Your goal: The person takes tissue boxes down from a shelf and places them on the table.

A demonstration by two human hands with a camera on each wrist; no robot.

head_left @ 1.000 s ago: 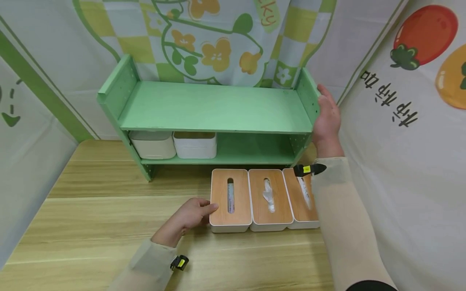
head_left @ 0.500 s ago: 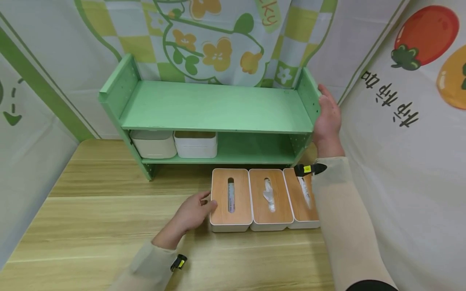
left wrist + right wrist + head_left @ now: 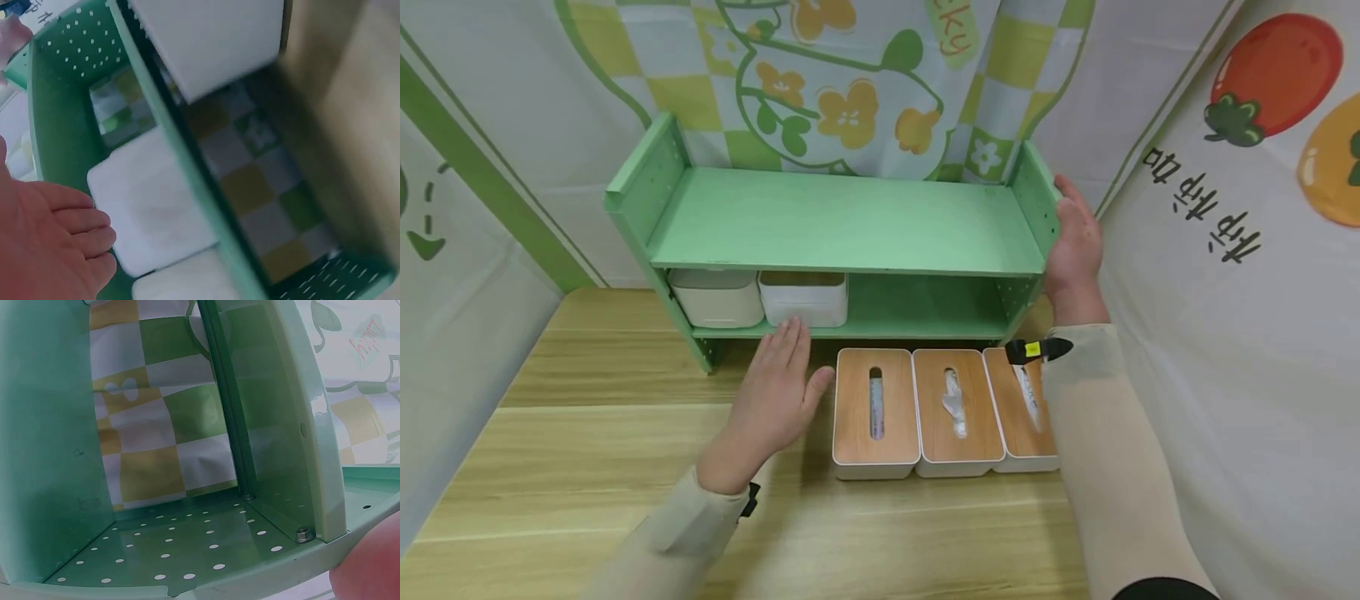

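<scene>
In the head view my left hand reaches forward with straight fingers, its fingertips at the front of a white bin on the lower shelf. The left wrist view has the flat hand beside that white bin; whether they touch I cannot tell. A cream lidded bin sits left of it. My right hand rests against the outer right side of the green shelf, fingers extended up along the panel. In the right wrist view only part of that hand shows.
Three wood-lidded tissue boxes stand side by side before the shelf: a left box, a middle box and a right box partly behind the right forearm. All are on the wooden table. Printed fabric hangs around.
My left hand has left the side of the left tissue box and moved forward and left to the white bin, its fingers straightening. The right hand stays on the shelf's side.
</scene>
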